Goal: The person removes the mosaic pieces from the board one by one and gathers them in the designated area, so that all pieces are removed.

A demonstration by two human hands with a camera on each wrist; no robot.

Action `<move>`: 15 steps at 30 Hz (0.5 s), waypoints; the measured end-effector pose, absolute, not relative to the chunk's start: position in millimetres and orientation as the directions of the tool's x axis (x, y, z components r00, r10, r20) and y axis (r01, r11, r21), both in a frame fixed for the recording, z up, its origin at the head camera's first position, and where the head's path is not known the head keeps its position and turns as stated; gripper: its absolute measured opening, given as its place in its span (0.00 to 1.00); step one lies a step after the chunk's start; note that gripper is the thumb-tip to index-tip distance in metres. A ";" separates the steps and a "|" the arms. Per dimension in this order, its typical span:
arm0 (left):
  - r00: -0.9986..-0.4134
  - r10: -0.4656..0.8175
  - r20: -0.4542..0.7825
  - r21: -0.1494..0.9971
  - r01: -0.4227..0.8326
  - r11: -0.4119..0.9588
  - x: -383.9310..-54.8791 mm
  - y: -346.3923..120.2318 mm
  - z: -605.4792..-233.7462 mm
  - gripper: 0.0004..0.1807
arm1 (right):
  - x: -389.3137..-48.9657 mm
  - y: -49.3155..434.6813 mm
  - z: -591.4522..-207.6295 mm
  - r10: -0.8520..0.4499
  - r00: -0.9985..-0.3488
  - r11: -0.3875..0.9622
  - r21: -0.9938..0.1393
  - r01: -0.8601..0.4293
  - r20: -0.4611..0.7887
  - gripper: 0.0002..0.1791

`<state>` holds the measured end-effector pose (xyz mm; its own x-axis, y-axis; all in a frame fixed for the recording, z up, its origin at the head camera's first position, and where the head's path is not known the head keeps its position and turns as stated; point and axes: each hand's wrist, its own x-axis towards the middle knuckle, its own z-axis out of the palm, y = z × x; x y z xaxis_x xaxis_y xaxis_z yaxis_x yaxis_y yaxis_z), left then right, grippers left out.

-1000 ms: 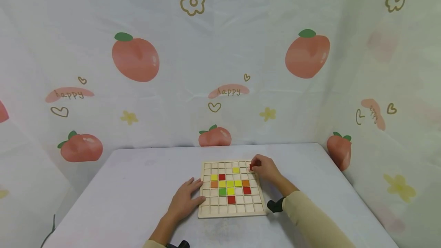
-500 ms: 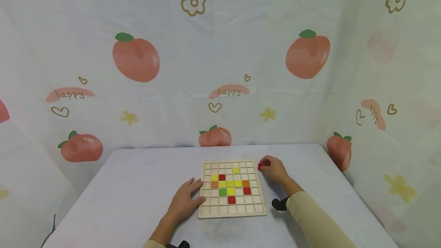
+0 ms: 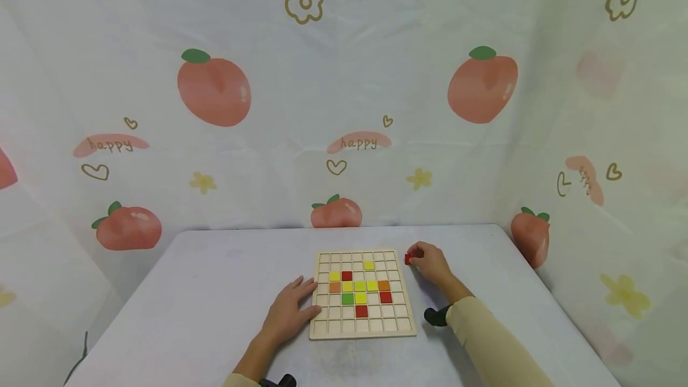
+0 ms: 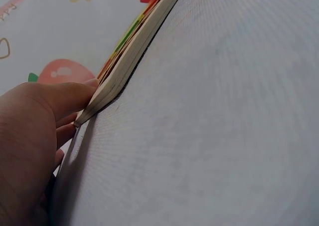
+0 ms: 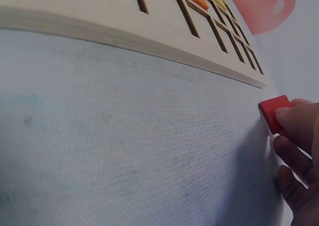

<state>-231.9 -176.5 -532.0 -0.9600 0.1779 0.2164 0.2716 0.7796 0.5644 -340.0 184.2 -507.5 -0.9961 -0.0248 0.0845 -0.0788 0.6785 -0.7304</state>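
Note:
A square wooden grid board (image 3: pixel 344 328) lies on the white table, with red, yellow, orange and green square tiles in some cells. My left hand (image 3: pixel 289 310) rests at its left side, fingers fairly straight and thumb touching the edge. Just off the board's far right corner, my right hand (image 3: pixel 431 263) pinches a small red tile (image 3: pixel 407 259). The right wrist view shows this red tile (image 5: pixel 273 110) between thumb and fingers, tilted close over the cloth. One yellow tile (image 3: pixel 368 266) sits apart in the second row from the back.
The white table (image 3: pixel 231 279) spreads out on both sides of the board. Behind it hangs a pale curtain (image 3: pixel 279 184) printed with peaches, flowers and hearts. A dark cable (image 3: pixel 82 358) runs down beside the table at the left.
My right hand has moved right with the red tile, from the board's far right corner cells to beside the board, then barely shifted. My left hand has stayed in place.

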 end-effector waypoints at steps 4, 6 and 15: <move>-0.958 0.181 0.223 0.566 0.278 0.776 -231.5 -176.2 -530.4 0.31 | -341.7 185.0 -508.6 -0.023 -0.996 0.688 -0.722 -0.076 0.083 0.06; -0.958 0.179 0.226 0.570 0.279 0.773 -231.5 -176.1 -530.0 0.31 | -341.9 185.2 -508.6 -0.023 -0.996 0.690 -0.720 -0.076 0.084 0.06; -0.959 0.182 0.218 0.566 0.277 0.776 -231.1 -176.0 -529.9 0.31 | -341.6 185.2 -503.2 -0.044 -0.992 0.712 -0.693 -0.113 0.116 0.07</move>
